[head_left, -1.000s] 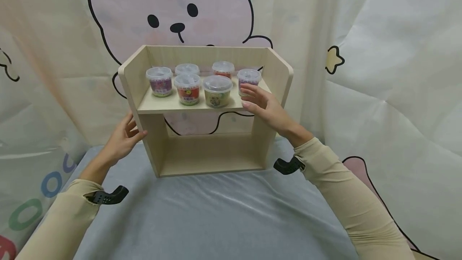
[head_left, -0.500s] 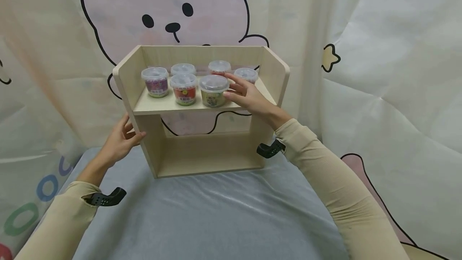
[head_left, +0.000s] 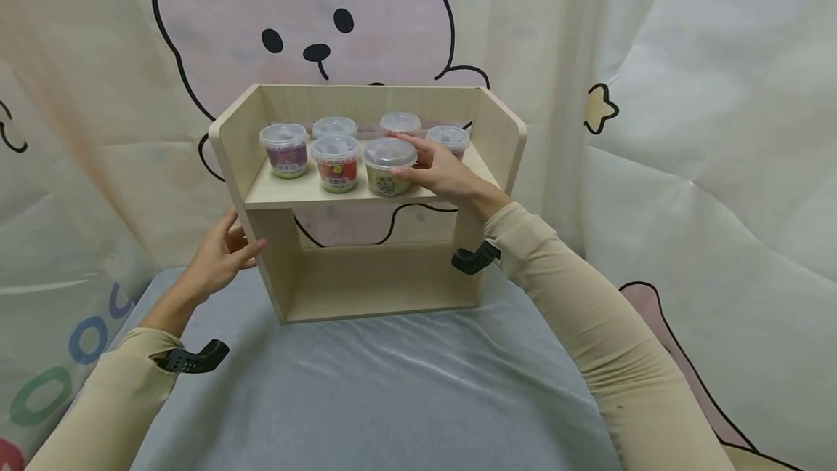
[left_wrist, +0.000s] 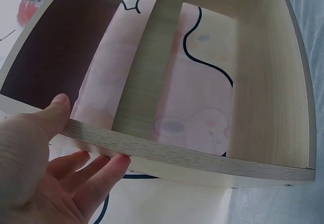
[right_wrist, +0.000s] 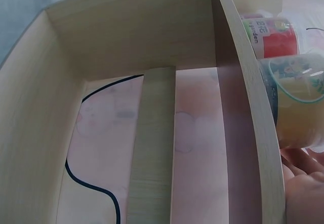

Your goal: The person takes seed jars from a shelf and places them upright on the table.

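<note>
A small wooden shelf unit (head_left: 379, 278) stands on blue-grey cloth. My left hand (head_left: 219, 256) holds its left side panel, thumb on the front edge and fingers on the outer face, as the left wrist view shows. On the upper board are several clear-lidded plastic cups. My right hand (head_left: 445, 173) grips the yellow-labelled plastic cup (head_left: 386, 179) at the front from its right side, thumb in front and fingers behind. That cup (right_wrist: 298, 102) still sits on the board. Left of it is a red-labelled cup (head_left: 338, 174); a purple-labelled cup (head_left: 288, 158) stands at the far left.
Behind the front cups are a clear-lidded cup (head_left: 335, 127) and a red one (head_left: 400, 123). Another cup (head_left: 450, 138) stands right of them, partly hidden by my right hand. The blue-grey cloth (head_left: 366, 391) spreads before the shelf; a printed curtain (head_left: 549, 35) hangs behind.
My right hand has moved left, from the rightmost cup to the yellow-labelled cup, and closed around it. My left hand has stayed on the side panel.
</note>
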`<state>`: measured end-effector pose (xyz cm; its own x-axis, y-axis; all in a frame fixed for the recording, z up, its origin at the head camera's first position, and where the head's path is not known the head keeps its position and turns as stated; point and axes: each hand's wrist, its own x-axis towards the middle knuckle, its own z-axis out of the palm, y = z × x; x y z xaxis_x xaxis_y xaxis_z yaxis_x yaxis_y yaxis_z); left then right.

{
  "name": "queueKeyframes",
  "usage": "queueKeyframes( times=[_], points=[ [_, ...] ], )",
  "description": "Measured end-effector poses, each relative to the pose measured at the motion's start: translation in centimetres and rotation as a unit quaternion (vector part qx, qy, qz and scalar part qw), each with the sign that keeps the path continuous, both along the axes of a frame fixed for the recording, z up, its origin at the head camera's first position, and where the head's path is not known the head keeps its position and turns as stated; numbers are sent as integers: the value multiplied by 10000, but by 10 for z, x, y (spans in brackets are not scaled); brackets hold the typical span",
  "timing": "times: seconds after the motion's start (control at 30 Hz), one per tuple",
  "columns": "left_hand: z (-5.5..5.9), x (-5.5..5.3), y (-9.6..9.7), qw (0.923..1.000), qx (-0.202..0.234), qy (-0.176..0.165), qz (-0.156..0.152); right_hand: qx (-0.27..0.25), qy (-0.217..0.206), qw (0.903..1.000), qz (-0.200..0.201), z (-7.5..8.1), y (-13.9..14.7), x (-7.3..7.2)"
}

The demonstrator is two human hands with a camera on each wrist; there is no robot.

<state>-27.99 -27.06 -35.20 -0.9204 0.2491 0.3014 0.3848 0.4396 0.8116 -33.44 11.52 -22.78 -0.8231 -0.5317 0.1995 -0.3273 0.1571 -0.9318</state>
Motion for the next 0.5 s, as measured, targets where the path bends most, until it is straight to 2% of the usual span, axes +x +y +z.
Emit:
queueKeyframes(
  times=[0.3,0.5],
  points=[
    [1,-1,0,10000,-35,-48,-13,32,67,9989,-455,6,1,5],
    [1,-1,1,9999,-161,-14,46,-256,109,9990,-361,10,10,17]
  ],
)
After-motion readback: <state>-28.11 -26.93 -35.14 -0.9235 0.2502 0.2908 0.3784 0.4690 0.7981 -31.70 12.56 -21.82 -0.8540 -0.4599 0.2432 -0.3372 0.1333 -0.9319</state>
